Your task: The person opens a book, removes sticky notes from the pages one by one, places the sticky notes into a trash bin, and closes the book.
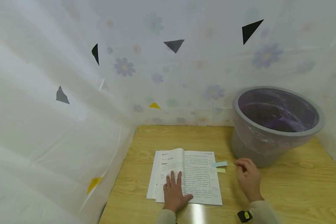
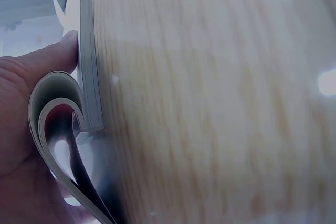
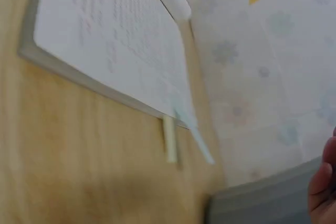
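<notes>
An open book (image 1: 201, 180) lies on the wooden table, its left-hand pages bulging up near the spine. My left hand (image 1: 173, 196) rests on the left page with fingers spread and thumb reaching across to the right page. In the left wrist view, the thumb is beside the page block (image 2: 92, 77) and the left pages curl over in a loop. A light-blue page flag (image 1: 220, 164) and a pale yellow-green one (image 1: 221, 170) stick out from the right edge. My right hand (image 1: 250, 180) hovers to their right, fingers loosely bent, with nothing visible in it.
A grey bin (image 1: 249, 149) with a clear purplish liner stands on the table behind the right hand. Translucent sheeting (image 1: 184, 77) with flower prints and black, grey and yellow patches rises at the back and left. A dark band with a yellow piece (image 1: 245, 215) is around the right wrist.
</notes>
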Motion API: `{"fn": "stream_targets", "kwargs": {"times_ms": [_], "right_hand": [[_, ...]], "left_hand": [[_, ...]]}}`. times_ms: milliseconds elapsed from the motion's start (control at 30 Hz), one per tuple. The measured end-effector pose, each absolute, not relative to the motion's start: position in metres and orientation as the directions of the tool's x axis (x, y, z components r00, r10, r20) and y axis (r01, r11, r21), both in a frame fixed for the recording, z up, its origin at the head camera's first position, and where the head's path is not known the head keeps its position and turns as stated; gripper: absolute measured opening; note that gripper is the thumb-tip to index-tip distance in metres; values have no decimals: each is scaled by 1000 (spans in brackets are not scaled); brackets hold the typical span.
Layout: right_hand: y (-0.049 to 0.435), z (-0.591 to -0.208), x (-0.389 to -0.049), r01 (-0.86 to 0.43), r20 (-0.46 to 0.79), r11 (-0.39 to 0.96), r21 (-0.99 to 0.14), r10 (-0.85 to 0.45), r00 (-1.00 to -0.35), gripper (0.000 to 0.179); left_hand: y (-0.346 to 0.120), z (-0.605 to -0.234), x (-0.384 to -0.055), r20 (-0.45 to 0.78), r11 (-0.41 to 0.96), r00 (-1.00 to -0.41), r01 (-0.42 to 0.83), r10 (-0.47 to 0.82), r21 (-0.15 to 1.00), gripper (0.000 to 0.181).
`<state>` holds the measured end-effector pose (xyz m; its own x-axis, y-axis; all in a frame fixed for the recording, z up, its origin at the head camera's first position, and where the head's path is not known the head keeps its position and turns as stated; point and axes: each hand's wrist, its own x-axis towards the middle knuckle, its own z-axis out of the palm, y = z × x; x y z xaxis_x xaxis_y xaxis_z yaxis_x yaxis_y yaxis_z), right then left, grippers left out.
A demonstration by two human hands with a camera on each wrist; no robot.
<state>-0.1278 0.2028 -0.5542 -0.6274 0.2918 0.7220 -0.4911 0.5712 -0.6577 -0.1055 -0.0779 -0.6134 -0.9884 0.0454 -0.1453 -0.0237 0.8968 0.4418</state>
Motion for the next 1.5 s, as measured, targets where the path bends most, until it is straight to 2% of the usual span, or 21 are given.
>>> {"fn": "stream_targets", "kwargs": {"times_ms": [67,100,167,300,467,533,733,1067,1167,1333,1500], "right_hand": [[198,-571,-126,-315,539,541,-780,324,-778,17],[196,-578,-126,-210,436,534,-819,342,-833,16],[194,-587,-127,-30,255,536,-843,349,-902,16],[194,-601,-133,148,10,522,-840,287,-958,33],[198,-607,-143,292,-204,453,-842,233,-951,50],[200,-609,-147,320,-234,453,-832,235,-943,52],[207,-612,-158,299,-222,501,-812,208,-953,56],[205,-611,-170,349,-272,423,-836,234,-934,60],[204,-613,-174,323,-246,428,-844,226,-943,53],[205,-618,-178,308,-238,402,-863,214,-947,30],[209,-623,-179,316,-256,363,-876,205,-945,26]], "left_hand": [[-78,-612,-106,-144,894,-988,-24,46,448,107],[-78,-611,-106,-142,893,-989,-22,47,449,107],[-78,-610,-106,-142,893,-989,-19,50,449,107],[-78,-611,-105,-147,901,-988,-20,49,433,107],[-78,-613,-105,-153,905,-987,-27,43,425,107],[-78,-613,-106,-154,906,-987,-27,43,422,108],[-78,-612,-105,-156,903,-987,-25,46,429,107],[-78,-612,-105,-165,895,-985,-28,51,445,108],[-77,-613,-105,-159,896,-986,-28,48,443,107],[-77,-613,-104,-160,896,-986,-29,48,444,107],[-78,-613,-105,-157,898,-986,-28,46,438,106]]}}
